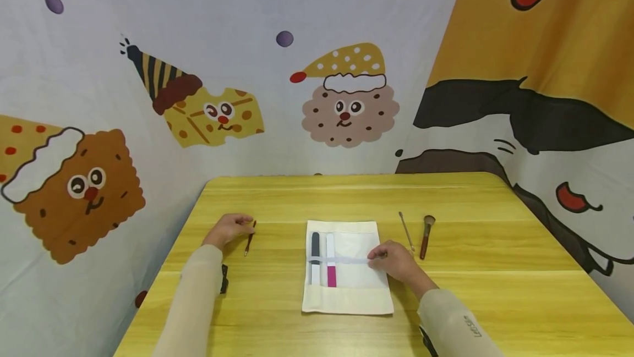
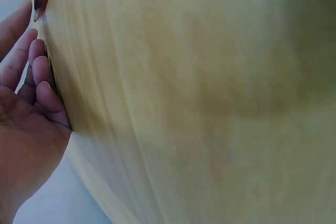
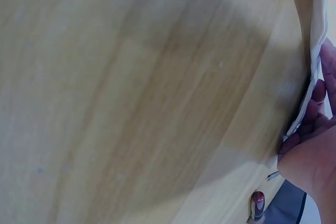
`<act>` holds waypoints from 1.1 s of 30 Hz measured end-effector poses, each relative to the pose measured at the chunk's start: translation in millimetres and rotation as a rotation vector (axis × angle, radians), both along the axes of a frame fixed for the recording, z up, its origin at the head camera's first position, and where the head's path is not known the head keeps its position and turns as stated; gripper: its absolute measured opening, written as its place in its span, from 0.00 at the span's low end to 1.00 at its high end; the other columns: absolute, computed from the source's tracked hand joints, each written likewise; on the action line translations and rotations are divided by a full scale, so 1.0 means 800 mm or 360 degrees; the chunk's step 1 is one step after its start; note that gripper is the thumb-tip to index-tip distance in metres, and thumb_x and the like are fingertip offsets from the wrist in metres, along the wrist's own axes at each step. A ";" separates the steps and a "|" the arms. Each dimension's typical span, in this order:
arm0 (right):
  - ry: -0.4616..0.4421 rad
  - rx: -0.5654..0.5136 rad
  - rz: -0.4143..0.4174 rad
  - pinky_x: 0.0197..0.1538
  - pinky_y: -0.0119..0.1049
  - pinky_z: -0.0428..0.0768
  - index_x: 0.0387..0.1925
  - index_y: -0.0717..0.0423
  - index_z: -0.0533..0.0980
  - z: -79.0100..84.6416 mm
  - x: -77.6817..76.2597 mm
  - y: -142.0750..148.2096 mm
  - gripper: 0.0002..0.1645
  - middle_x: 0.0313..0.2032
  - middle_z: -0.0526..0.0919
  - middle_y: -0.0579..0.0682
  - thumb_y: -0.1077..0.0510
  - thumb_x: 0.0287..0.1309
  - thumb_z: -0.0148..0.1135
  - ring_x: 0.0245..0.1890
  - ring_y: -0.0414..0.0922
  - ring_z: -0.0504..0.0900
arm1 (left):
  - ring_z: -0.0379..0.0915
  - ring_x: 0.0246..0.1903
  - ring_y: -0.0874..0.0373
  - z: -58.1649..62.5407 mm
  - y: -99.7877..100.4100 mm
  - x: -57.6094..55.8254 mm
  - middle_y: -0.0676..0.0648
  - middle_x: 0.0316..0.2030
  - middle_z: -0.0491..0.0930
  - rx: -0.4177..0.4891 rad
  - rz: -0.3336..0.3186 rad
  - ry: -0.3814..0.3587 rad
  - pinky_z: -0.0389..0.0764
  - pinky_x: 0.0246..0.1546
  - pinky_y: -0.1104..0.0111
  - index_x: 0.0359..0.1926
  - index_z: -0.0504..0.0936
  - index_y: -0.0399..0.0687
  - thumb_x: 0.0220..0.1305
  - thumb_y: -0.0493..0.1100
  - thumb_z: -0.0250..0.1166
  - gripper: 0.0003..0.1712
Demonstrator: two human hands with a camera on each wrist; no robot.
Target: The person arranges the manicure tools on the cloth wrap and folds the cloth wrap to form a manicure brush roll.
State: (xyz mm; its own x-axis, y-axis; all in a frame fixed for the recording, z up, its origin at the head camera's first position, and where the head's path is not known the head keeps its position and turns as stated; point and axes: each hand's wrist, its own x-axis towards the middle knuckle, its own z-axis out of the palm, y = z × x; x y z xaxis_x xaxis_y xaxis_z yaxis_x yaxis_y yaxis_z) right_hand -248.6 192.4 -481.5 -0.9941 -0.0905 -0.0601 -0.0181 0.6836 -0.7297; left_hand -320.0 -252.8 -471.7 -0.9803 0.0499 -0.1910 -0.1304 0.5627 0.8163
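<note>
- A person's left hand [image 1: 230,229] reaches a slim reddish-brown tool [image 1: 250,240] lying well to the left of a cream pouch [image 1: 346,301]; the fingers curl loosely beside it, thumb apart, with nothing visibly gripped.
- The right hand [image 1: 393,261] rests at the pouch's right edge, fingers narrow by the right end of a pale band [image 1: 351,261]; whether they pinch the band, the pictures cannot tell.
- Picking up the tool calls for a light pinch at mid-shaft, judging by its thinness; a grab at one tip could spin it away from the pouch.
- The right hand does best keeping the pouch flat and the band slack, without dragging the fabric askew.
- The tool lies at a slant, a dark, glossy shaft with a paler tip at the end nearer the person.
- The pouch lies open on the wood-grain tabletop [image 1: 272,318], a translucent panel over its middle; a dark-and-white strip [image 1: 315,244] and a white-and-magenta strip [image 1: 331,275] stand side by side in its left half, under the band.
- Just right of the pouch lie a thin metal rod [image 1: 406,230] and a red-handled brush [image 1: 426,236].
</note>
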 end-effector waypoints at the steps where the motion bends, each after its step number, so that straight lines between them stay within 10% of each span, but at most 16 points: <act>1: 0.0002 0.0000 -0.0001 0.42 0.41 0.75 0.31 0.53 0.84 0.001 0.000 0.000 0.03 0.35 0.78 0.48 0.63 0.54 0.73 0.36 0.46 0.74 | 0.63 0.62 0.38 0.000 0.000 0.000 0.33 0.61 0.69 -0.0008 0.0001 0.0001 0.66 0.62 0.46 0.63 0.75 0.37 0.66 0.41 0.67 0.27; 17: -0.0031 0.0017 0.0008 0.41 0.41 0.74 0.31 0.53 0.84 0.003 0.001 -0.003 0.03 0.36 0.78 0.49 0.62 0.54 0.72 0.36 0.46 0.73 | 0.64 0.61 0.37 -0.002 0.002 0.001 0.32 0.62 0.68 -0.0057 -0.0023 0.0021 0.66 0.61 0.44 0.62 0.78 0.43 0.66 0.41 0.67 0.24; 27: -0.0003 0.0032 0.0048 0.39 0.40 0.75 0.31 0.53 0.85 0.004 0.001 -0.003 0.03 0.33 0.80 0.46 0.62 0.54 0.73 0.35 0.44 0.74 | 0.74 0.50 0.41 0.001 0.006 0.006 0.38 0.46 0.80 -0.0083 0.0063 0.0114 0.73 0.53 0.48 0.47 0.83 0.34 0.63 0.38 0.69 0.14; 33: 0.0001 0.0042 0.0041 0.42 0.42 0.75 0.31 0.53 0.84 0.001 0.000 0.001 0.03 0.36 0.80 0.47 0.61 0.54 0.73 0.37 0.45 0.75 | 0.72 0.54 0.40 -0.004 0.015 0.010 0.35 0.53 0.78 -0.0015 0.0173 0.0166 0.73 0.55 0.48 0.55 0.80 0.34 0.64 0.43 0.69 0.23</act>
State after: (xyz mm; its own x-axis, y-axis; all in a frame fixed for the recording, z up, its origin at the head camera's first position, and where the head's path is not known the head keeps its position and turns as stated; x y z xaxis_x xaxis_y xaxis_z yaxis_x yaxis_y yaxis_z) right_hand -248.6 193.1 -480.7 -0.9915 -0.1146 -0.0624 -0.0363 0.7021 -0.7112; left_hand -312.3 -240.9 -474.5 -0.9944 -0.0589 -0.0881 -0.1060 0.5574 0.8235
